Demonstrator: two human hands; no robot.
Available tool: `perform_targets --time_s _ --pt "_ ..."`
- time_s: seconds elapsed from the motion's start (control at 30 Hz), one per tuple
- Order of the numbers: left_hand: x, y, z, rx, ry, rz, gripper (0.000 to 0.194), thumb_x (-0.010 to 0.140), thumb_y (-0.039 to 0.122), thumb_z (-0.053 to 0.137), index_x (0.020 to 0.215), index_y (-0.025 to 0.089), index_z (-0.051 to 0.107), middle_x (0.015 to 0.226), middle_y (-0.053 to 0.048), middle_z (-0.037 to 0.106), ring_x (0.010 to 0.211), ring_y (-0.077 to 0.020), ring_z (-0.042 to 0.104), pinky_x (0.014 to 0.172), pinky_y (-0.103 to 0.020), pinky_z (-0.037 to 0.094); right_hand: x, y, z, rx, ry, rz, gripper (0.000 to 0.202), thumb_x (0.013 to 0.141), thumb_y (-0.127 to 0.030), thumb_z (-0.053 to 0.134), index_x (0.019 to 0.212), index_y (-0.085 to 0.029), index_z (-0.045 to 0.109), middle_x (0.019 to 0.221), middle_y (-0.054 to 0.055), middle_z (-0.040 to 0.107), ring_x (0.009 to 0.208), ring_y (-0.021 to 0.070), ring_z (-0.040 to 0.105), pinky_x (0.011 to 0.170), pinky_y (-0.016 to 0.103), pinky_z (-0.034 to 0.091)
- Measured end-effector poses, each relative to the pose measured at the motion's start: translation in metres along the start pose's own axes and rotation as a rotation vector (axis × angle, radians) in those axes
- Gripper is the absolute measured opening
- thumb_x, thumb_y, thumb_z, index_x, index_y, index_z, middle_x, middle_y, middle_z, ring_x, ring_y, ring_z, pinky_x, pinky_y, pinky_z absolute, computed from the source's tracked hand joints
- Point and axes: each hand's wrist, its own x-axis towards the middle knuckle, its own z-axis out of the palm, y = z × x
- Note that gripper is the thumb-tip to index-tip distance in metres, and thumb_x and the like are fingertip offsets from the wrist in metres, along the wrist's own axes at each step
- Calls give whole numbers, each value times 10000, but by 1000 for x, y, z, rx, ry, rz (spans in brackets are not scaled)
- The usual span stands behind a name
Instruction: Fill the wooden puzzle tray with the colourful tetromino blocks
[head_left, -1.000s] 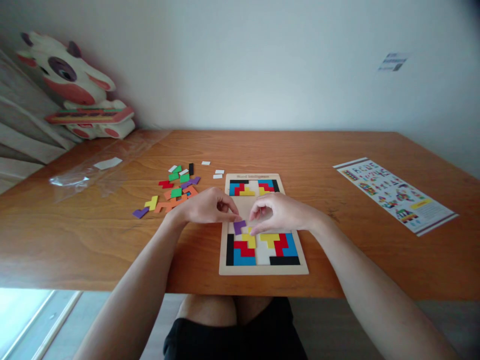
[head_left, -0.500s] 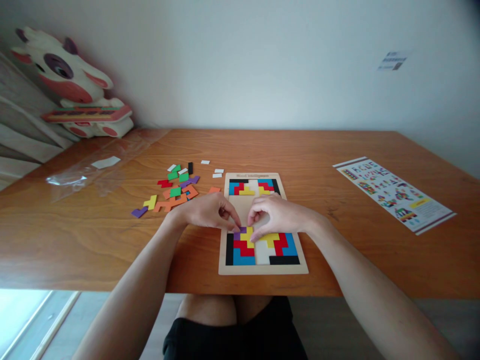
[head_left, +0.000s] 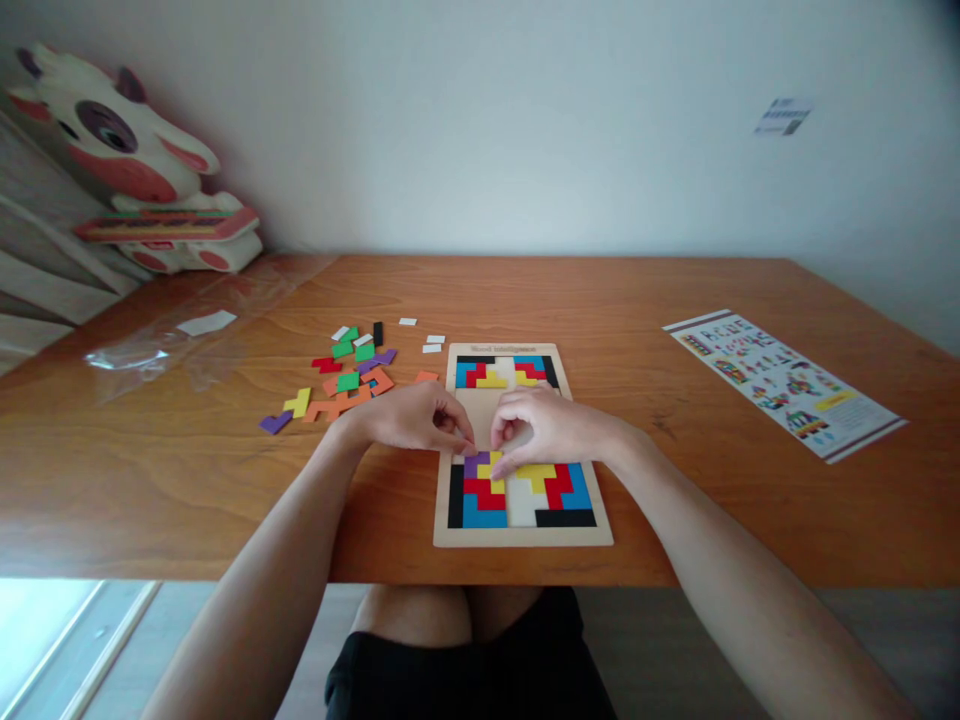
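Where it shows, the flat, angular piece (head_left: 472,466) is solid purple.

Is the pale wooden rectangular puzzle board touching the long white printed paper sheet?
Apart: the head view shows bare brown wooden tabletop between the puzzle board and the printed sheet.

A cow toy (head_left: 131,150) with a small keyboard (head_left: 165,225) across its front stands at the far left corner of the wooden surface (head_left: 750,500), beside a pale curtain (head_left: 45,260). Near it lies crumpled clear plastic (head_left: 142,355) with a white slip (head_left: 207,323). A printed label (head_left: 784,116) is on the plain wall (head_left: 480,130), high at the right.
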Motion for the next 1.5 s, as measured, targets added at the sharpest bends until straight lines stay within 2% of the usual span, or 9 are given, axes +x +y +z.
perform_targets --time_s 0.1,0.27,0.4,0.57,0.67,0.8,1.13,1.3,1.5 --pt "4 -2 2 -22 130 41 272 776 431 718 790 164 768 513 46 459 466 -66 335 433 -209 217 -1 0 -1 30 8 -1 406 815 -607 697 814 -201 715 865 32 679 802 162 589 722 291 414" --pt "13 -10 3 -61 559 133 331 825 475 677 827 150 735 531 52 436 485 -70 328 447 -216 224 1 2 0 -1 18 19 459 936 -602 526 842 -193 711 812 38 671 722 152 544 685 302 380" --pt "14 -14 0 23 801 84 364 869 492 619 877 145 729 560 36 491 502 -83 370 476 -227 278 2 3 2 -7 27 35 469 941 -610 508 828 -196 697 804 36 676 720 154 549 700 310 377" --pt "12 -22 -5 467 1036 -55 348 911 446 547 1043 181 731 906 -75 667 836 -195 592 821 -325 475 4 3 2 -7 69 4 454 955 -578 503 806 -200 703 821 41 694 759 160 575 733 317 388" --pt "9 -31 -7 702 1081 -220 407 894 431 558 1196 188 683 1134 -136 634 1093 -301 564 987 -440 431 5 4 2 33 59 48 464 966 -568 483 824 -197 723 821 50 715 747 162 594 711 313 404" --pt "3 -41 -11 766 1090 -369 514 895 499 538 1271 158 621 1243 -166 615 1184 -353 533 984 -467 437 5 5 3 102 80 84 464 984 -542 463 854 -192 737 866 67 753 765 165 634 728 312 437" --pt "-4 -36 -15 734 904 -441 328 894 444 551 1028 186 703 1049 -115 710 982 -297 652 807 -374 508 4 4 1 173 86 103 401 976 -510 505 918 -186 734 963 78 772 771 161 656 713 307 467" --pt "-4 -43 -18 697 919 -399 290 895 323 525 1083 195 705 1059 -100 728 1004 -284 662 829 -368 511 4 3 1 187 94 101 432 1005 -490 447 913 -180 734 954 83 766 816 167 666 754 315 477" --pt "-15 -51 -28 702 1024 -484 368 914 406 483 1107 199 719 1117 -136 703 1023 -320 652 869 -422 513 4 3 1 244 107 82 445 1012 -491 429 906 -177 727 945 86 761 852 172 686 809 324 506"
